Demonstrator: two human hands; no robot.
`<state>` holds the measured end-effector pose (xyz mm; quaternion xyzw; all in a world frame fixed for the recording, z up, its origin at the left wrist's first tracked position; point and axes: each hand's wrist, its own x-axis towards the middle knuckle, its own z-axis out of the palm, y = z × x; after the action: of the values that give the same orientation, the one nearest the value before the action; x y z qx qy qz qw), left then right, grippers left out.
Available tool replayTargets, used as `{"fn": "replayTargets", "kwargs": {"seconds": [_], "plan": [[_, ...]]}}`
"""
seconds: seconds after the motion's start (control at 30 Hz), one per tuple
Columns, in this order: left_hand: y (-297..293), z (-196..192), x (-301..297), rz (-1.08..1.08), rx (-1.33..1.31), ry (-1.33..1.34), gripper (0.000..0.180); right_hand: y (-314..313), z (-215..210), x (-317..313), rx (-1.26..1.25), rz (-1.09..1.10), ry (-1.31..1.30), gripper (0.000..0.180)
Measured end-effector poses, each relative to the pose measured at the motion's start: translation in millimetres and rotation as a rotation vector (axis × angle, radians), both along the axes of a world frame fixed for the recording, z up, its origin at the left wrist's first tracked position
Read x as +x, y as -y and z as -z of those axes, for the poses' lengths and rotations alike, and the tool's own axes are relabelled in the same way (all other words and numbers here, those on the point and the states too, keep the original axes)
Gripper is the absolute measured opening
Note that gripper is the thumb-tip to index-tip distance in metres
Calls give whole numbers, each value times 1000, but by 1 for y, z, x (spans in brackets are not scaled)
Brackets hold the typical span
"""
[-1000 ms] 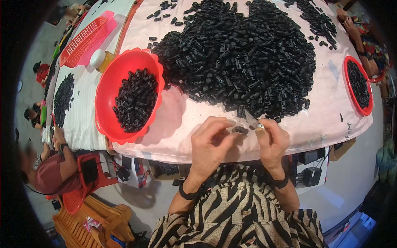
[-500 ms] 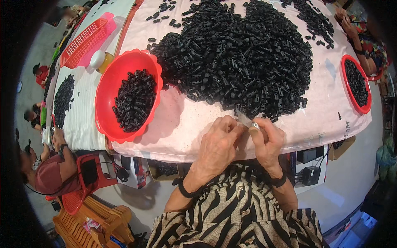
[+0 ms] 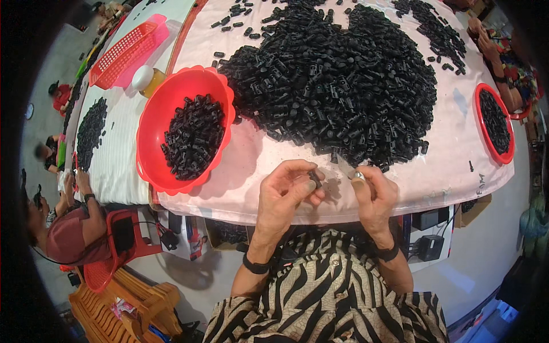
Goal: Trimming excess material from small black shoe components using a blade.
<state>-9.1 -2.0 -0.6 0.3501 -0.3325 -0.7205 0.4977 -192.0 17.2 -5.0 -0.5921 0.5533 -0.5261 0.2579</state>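
Observation:
Between the thumb and fingers of my left hand (image 3: 286, 191) is a small black plastic part (image 3: 314, 179), tilted up. My right hand (image 3: 377, 197) grips a small knife; its pale blade (image 3: 345, 167) points up and left toward the pile, and the handle is mostly hidden in my fingers. The two hands are apart, over the near edge of the table. Just beyond them lies a big heap of black plastic parts (image 3: 337, 86). Left of my left hand stands a red scalloped bowl (image 3: 150, 128), partly filled with similar black parts.
Behind the bowl are a white-lidded jar (image 3: 143, 78) and a red slotted basket (image 3: 123, 54). A second red bowl (image 3: 479, 114) of black parts stands at the right. Other people sit at both sides; one person's hands (image 3: 486, 43) are at the far right. Pink cloth (image 3: 246, 194) covers the table.
My left hand has moved left, away from the knife, and turned so the black part shows in its fingers. My right hand still holds the knife. The view has shifted slightly.

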Motion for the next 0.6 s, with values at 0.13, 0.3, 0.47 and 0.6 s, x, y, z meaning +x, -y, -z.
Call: {"fn": "replayTargets", "kwargs": {"seconds": [0.13,0.3,0.47,0.6], "plan": [[0,-1,1,-8,53,-84,29,0,-5,1,23,-17,17,19],[2,0,3,-13,19,-50,28,1,-2,1,32,-24,3,20],[3,0,0,-23,4,54,26,2,-1,1,11,-29,2,21],[3,-3,-1,-66,73,8,21,2,-1,0,3,-29,-1,21]]}}
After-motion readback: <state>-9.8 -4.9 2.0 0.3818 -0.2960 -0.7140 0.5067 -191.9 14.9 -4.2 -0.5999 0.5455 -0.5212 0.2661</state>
